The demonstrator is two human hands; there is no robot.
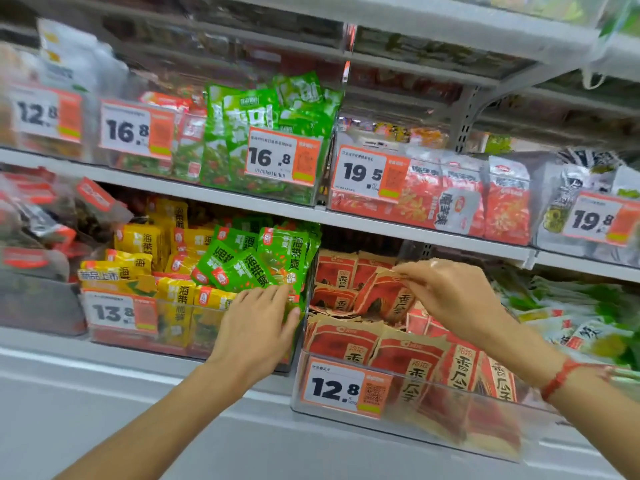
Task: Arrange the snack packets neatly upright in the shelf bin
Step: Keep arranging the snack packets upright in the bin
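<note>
Right hand [446,292] pinches a tilted red packet [384,292] lower right of centre; left hand [259,327], fingers straight, presses green packets [249,268]. Front row stands upright; back packets remain jumbled.

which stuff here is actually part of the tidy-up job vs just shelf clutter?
In the job:
- right hand pinching a red-brown packet
- clear bin with the 12.8 tag
- left hand on the green packets, neighbouring bin

Just there:
- yellow packets
- upper-shelf green bags
- red bags by the 19.5 tag
</note>
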